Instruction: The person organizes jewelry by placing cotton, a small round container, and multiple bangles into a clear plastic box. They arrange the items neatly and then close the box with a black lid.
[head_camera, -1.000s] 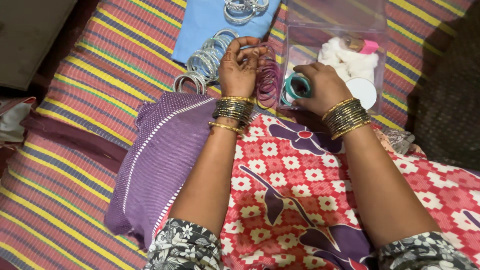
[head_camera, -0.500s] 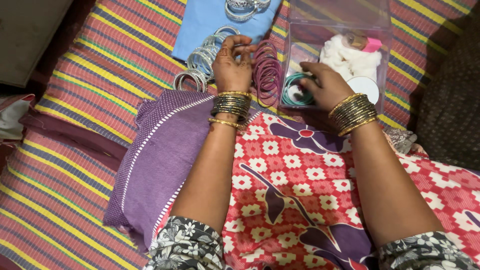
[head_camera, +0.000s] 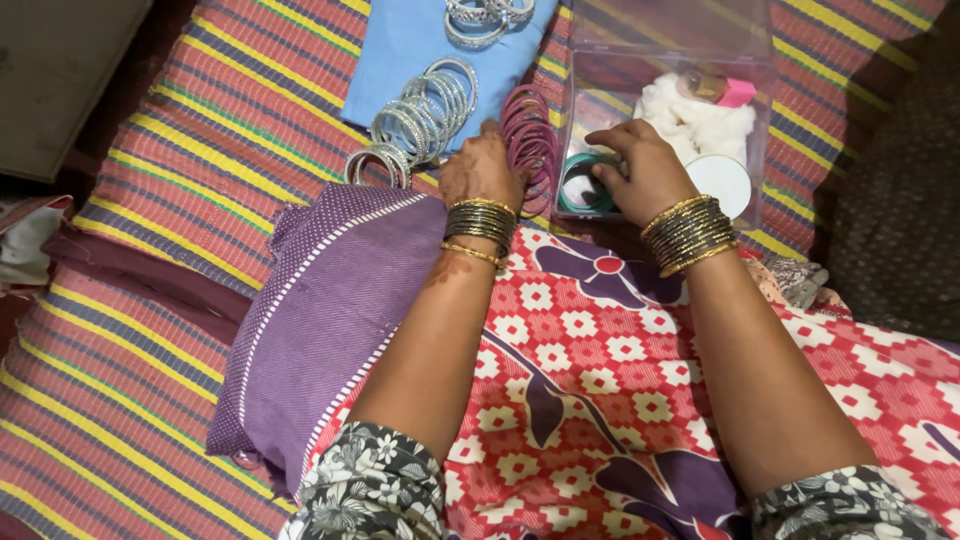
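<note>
Striped woven mat (head_camera: 200, 130) fills the floor, purple pillow (head_camera: 330, 300) across the lap. Next down, the clear plastic box (head_camera: 760, 110): right hand (head_camera: 645, 170) reaches inside, fingers curled onto the teal bangles (head_camera: 585, 195). Left hand (head_camera: 480, 170) rests knuckles-up against the pink bangles (head_camera: 528, 135), a row running away from the body, its grip hidden. Silver bangles (head_camera: 425, 105) lie just left.
</note>
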